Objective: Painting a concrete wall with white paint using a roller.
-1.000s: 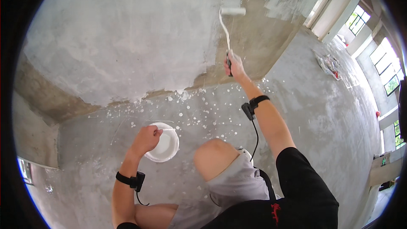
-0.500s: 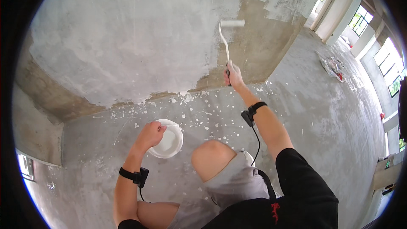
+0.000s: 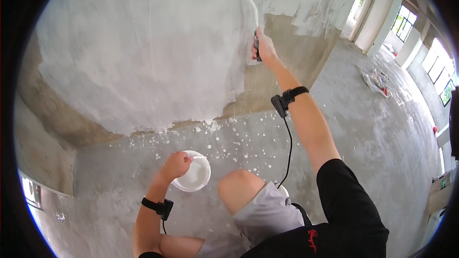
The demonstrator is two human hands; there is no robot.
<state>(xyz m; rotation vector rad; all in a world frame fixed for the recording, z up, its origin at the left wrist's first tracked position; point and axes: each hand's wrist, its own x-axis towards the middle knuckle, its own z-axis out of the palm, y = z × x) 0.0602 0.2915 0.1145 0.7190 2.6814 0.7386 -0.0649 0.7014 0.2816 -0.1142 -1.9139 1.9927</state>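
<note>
My right hand [image 3: 266, 48] is wrapped round the dark grip of a paint roller [image 3: 252, 4], held up against the wall [image 3: 143, 62]. Its white sleeve lies level across the pale coated area, above a bare brown-grey patch [image 3: 282, 43]. Low by the wall, my left hand [image 3: 175, 166] is closed on the handle of a white bucket [image 3: 208, 177] with white paint inside. From this view I cannot tell whether the bucket rests on the floor or hangs just above it.
White paint drops dot the grey concrete floor [image 3: 334, 162] along the wall's foot. A low ledge [image 3: 43, 148] juts out at the left. A clear plastic bag [image 3: 376, 82] with things in it lies at the far right, near pillars and windows. My bent knee [image 3: 239, 188] is beside the bucket.
The roller has moved up the wall in my right hand, off the bare patch's upper left edge onto coated wall. The view has shifted slightly; my left hand stays on the bucket handle.
</note>
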